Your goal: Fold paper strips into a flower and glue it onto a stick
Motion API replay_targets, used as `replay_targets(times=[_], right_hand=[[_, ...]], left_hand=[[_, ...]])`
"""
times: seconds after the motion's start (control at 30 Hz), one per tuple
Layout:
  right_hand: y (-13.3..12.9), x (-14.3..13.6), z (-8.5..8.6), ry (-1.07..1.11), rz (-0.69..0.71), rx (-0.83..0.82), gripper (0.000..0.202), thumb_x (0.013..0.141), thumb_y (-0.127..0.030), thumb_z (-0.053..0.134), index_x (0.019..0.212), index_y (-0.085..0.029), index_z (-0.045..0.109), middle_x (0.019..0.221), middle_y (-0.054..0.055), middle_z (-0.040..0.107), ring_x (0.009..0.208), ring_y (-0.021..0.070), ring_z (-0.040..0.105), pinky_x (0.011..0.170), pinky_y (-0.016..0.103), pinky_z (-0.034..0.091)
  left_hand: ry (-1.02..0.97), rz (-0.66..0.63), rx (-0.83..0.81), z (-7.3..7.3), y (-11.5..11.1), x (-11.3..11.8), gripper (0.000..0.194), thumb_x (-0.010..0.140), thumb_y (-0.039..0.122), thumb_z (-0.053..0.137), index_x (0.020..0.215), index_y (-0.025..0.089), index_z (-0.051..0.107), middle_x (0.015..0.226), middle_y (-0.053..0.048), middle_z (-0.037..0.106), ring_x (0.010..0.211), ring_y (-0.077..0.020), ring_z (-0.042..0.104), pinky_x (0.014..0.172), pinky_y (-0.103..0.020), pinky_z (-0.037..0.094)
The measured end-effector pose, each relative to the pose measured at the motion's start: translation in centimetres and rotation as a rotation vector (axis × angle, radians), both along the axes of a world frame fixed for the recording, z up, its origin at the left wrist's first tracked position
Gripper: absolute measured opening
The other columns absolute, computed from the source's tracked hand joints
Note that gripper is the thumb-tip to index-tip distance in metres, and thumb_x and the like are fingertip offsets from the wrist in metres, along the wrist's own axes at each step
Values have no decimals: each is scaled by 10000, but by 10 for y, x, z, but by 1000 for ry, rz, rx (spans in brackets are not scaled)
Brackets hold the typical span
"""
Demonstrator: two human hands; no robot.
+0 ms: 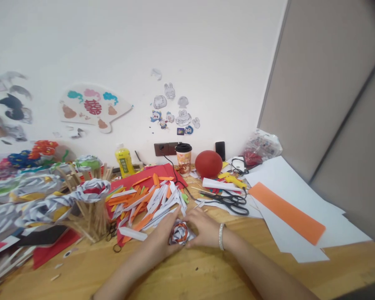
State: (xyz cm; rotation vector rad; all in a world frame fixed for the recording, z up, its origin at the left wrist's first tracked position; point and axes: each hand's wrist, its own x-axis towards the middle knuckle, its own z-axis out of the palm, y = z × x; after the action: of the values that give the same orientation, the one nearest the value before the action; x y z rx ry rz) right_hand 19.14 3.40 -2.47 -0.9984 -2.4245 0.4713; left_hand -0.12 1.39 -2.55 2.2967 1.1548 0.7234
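Observation:
A small white-and-orange folded paper piece (pixel 180 233) sits low at the middle of the wooden table, between my two hands. My left hand (pixel 166 234) curls round its left side, fingers pressed against it. From the right, my right hand (pixel 203 228) closes on it with thumb and fingers, a glittering bracelet on that wrist. Parts of the paper piece are hidden by my fingers. Just beyond lies a heap of folded orange and white paper strips (pixel 150 200), partly on red paper (pixel 168 170).
Black scissors (pixel 228 202), a yellow glue gun (pixel 233 179), a red balloon (pixel 208 163) and a lidded cup (pixel 183 160) stand or lie behind. White sheets (pixel 287 237) with an orange strip (pixel 287 212) are at right. Wooden sticks (pixel 89 216) and paper models (pixel 43 204) crowd the left.

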Motion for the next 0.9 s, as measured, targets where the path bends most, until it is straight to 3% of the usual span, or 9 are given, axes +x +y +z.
replay_targets(times=[0.13,0.23,0.43,0.57,0.73,0.8,0.9], right_hand=[[2,-5,-5,105,-39,-3,607,517,-329,776,1054,-173,540,986,74,565,955,231,478,822,346,389],[3,-2,-3,203,-10,-32,542,590,-337,735,1069,-182,533,1028,77,564,971,225,491,836,346,386],[-5,-1,9,359,76,-69,462,730,-397,605,1130,-190,501,1068,71,565,981,202,506,851,318,386],[-11,-7,14,268,121,27,376,790,-352,545,1116,-171,499,1076,85,559,997,201,494,868,319,374],[-13,-13,12,114,92,78,319,778,-316,551,1033,-125,534,1045,130,572,976,242,498,847,368,395],[-13,-14,11,174,116,52,359,801,-331,514,1091,-120,509,1103,145,551,1027,242,480,890,375,371],[-16,-15,11,335,128,-60,459,817,-397,477,1206,-157,433,1206,128,493,1106,230,434,944,375,328]], left_hand=[[-43,38,69,3,4,-2,702,686,244,608,1306,196,283,1305,-141,405,1193,-278,372,995,-440,296],[-109,32,24,9,3,-5,734,668,264,640,1308,230,284,1305,-129,408,1191,-275,380,977,-437,328],[-297,52,-101,19,-5,1,989,624,364,687,1363,252,40,1265,-120,434,1194,-263,380,991,-427,299],[-404,24,-77,19,-8,8,1050,618,521,631,1362,227,-49,1230,-118,463,1168,-261,406,996,-409,289],[-459,37,-22,17,-8,12,1061,566,632,581,1364,217,17,1078,-87,553,1087,-265,471,990,-426,274],[-471,90,-12,17,-8,14,1037,559,655,562,1359,206,79,1047,-92,566,1082,-280,471,987,-440,267],[-500,167,-44,18,-8,14,1039,542,703,524,1349,178,131,1163,-145,503,1155,-323,399,973,-454,287]])
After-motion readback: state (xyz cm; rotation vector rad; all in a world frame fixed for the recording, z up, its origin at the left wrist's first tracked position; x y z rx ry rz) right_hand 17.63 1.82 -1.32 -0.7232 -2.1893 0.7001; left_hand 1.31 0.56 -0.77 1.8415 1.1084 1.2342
